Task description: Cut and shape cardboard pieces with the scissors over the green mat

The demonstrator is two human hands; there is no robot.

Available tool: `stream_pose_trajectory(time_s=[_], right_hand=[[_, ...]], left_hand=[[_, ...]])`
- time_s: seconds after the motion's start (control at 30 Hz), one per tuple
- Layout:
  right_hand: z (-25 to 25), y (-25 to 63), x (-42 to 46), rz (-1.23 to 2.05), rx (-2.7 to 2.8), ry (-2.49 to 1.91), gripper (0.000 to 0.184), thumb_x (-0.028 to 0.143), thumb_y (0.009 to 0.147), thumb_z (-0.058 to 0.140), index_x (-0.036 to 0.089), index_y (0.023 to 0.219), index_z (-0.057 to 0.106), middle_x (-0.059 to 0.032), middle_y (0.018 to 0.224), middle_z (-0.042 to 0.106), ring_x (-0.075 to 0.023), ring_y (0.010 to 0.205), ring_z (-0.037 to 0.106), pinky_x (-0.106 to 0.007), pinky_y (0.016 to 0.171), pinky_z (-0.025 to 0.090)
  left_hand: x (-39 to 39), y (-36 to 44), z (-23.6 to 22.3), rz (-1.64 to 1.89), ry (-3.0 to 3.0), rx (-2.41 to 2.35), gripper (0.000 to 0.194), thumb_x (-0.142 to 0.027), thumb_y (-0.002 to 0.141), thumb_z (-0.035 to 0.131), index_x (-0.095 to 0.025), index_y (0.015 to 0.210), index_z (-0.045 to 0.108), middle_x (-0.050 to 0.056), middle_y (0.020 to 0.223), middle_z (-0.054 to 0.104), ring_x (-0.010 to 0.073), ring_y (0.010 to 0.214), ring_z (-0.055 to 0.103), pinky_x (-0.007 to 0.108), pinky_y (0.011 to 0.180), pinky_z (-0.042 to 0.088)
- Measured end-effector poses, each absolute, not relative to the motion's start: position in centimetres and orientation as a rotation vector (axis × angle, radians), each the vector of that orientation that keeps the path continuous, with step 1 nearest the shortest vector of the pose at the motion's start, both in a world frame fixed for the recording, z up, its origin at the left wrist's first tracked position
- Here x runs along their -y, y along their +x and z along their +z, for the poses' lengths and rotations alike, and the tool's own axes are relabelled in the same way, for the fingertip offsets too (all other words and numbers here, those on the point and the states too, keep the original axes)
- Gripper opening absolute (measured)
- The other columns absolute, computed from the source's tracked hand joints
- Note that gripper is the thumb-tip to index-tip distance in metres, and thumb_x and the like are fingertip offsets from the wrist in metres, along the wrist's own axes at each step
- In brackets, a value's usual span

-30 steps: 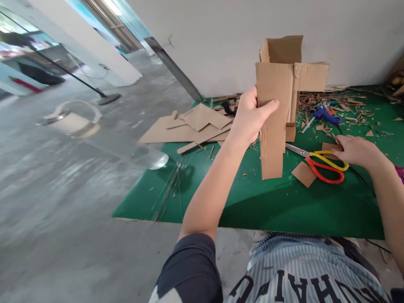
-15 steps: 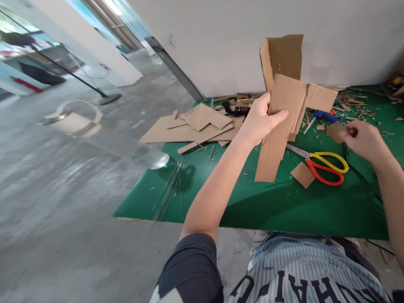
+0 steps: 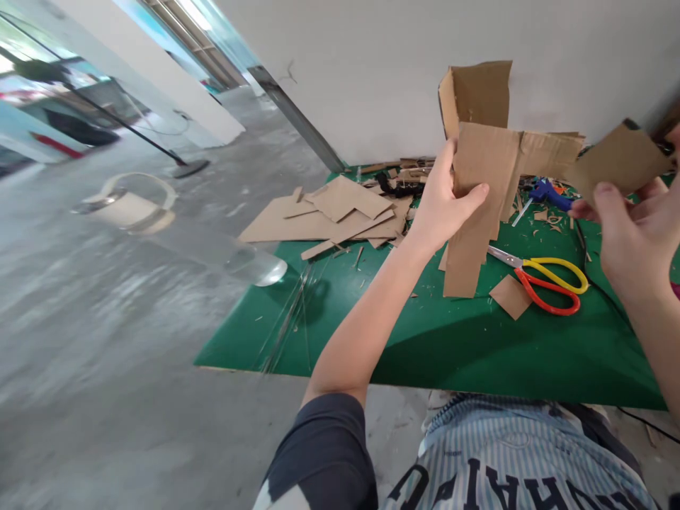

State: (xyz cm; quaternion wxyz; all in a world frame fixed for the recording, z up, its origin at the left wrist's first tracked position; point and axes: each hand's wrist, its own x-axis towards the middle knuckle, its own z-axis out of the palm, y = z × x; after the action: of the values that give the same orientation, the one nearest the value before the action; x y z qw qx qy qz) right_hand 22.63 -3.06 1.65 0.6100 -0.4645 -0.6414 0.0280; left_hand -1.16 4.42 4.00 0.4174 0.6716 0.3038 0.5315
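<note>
My left hand is closed around a folded cardboard structure, its thumb on the front face. The structure has a long strip hanging down, an upright flap at the top and an arm reaching right. At the right edge, my right hand grips a small cardboard piece raised near the end of that arm; some of its fingers are hidden or cut off. Below lie scissors with a yellow and a red handle, beside a small cardboard square. A blue glue gun rests behind them.
Flat cardboard sheets and scraps lie along the back of the green table, by the white wall. A clear see-through object stands at the left edge. A black cable runs across the right side.
My right hand has lifted the small cardboard piece from near the tabletop, up and to the right. My left hand has tilted the cardboard structure slightly, its lower strip swinging right.
</note>
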Motion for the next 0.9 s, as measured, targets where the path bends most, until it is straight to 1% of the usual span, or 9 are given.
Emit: stream_pose_trajectory(time_s=[0.03,0.1,0.17,0.27,0.4,0.57,0.67,0.8,0.9], right_hand=[[2.2,22.0,3.3,0.098,1.496,-1.033,0.068,0.029,0.094,0.063,0.047,0.149,0.028,-0.0108,0.161,0.035,-0.0222,0.106,0.071,-0.036,0.063,0.064],[3.3,20.4,3.3,0.276,1.612,-1.054,0.059,0.027,0.094,0.065,0.042,0.146,0.04,-0.0081,0.139,0.058,-0.0156,0.078,0.073,-0.031,0.055,0.062],[4.0,18.9,2.7,0.332,1.626,-1.095,0.053,0.031,0.097,0.061,0.039,0.146,0.043,-0.0085,0.132,0.062,-0.016,0.072,0.073,-0.029,0.049,0.059],[4.7,17.7,1.1,0.19,1.664,-1.104,0.055,0.038,0.097,0.064,0.039,0.148,0.043,-0.0099,0.132,0.063,-0.0241,0.093,0.075,-0.032,0.057,0.062],[5.2,17.3,-0.1,-0.004,1.792,-1.111,0.058,0.039,0.093,0.069,0.033,0.147,0.048,-0.0133,0.138,0.058,-0.0327,0.127,0.062,-0.042,0.075,0.068],[5.1,16.5,0.4,-0.067,1.796,-1.137,0.059,0.035,0.095,0.066,0.034,0.15,0.045,-0.015,0.144,0.05,-0.0343,0.132,0.058,-0.046,0.077,0.068],[5.1,16.1,0.7,-0.106,1.812,-1.128,0.064,0.038,0.095,0.064,0.036,0.154,0.041,-0.0147,0.148,0.047,-0.0365,0.134,0.057,-0.048,0.074,0.068],[5.6,15.9,1.1,-0.181,1.875,-1.097,0.075,0.039,0.091,0.069,0.036,0.159,0.037,-0.0154,0.157,0.04,-0.0404,0.144,0.048,-0.046,0.07,0.068],[6.4,15.8,1.9,-0.256,1.925,-1.144,0.073,0.039,0.095,0.062,0.034,0.161,0.034,-0.0154,0.161,0.039,-0.0416,0.144,0.048,-0.045,0.066,0.067]], left_hand=[[-4.3,-1.1,4.1,1.335,1.706,-0.754,0.06,-0.031,0.079,0.083,-0.031,0.133,0.058,0.008,0.138,0.068,0.0319,0.145,0.055,0.051,0.116,0.051],[-4.1,-0.9,4.1,1.313,1.72,-0.714,0.059,-0.037,0.077,0.085,-0.029,0.131,0.061,0.008,0.132,0.07,0.0334,0.146,0.054,0.051,0.115,0.051],[-4.1,-0.8,4.0,1.281,1.696,-0.671,0.06,-0.042,0.075,0.087,-0.029,0.128,0.062,0.006,0.127,0.072,0.0345,0.145,0.055,0.051,0.113,0.053],[-4.2,-0.8,3.9,1.251,1.649,-0.572,0.058,-0.048,0.074,0.087,-0.031,0.125,0.065,0.003,0.122,0.075,0.033,0.134,0.064,0.05,0.107,0.057],[-4.2,-1.0,4.0,1.25,1.579,-0.462,0.047,-0.058,0.081,0.08,-0.031,0.118,0.069,0.002,0.117,0.077,0.0298,0.122,0.07,0.047,0.104,0.06],[-3.6,-0.9,4.6,1.387,1.598,-0.606,0.047,-0.065,0.084,0.075,-0.031,0.117,0.072,0.004,0.119,0.074,0.031,0.134,0.064,0.046,0.107,0.058],[-3.2,-0.9,5.0,1.472,1.691,-0.656,0.051,-0.062,0.084,0.077,-0.037,0.128,0.069,0.002,0.128,0.073,0.0284,0.128,0.068,0.044,0.107,0.057],[-2.8,-1.0,5.0,1.559,1.746,-0.698,0.053,-0.059,0.086,0.076,-0.041,0.135,0.066,0.0,0.14,0.067,0.0265,0.118,0.071,0.042,0.104,0.058],[-2.9,-1.0,4.7,1.577,1.782,-0.679,0.052,-0.061,0.091,0.07,-0.045,0.14,0.062,-0.001,0.15,0.061,0.0242,0.111,0.073,0.041,0.1,0.059]])
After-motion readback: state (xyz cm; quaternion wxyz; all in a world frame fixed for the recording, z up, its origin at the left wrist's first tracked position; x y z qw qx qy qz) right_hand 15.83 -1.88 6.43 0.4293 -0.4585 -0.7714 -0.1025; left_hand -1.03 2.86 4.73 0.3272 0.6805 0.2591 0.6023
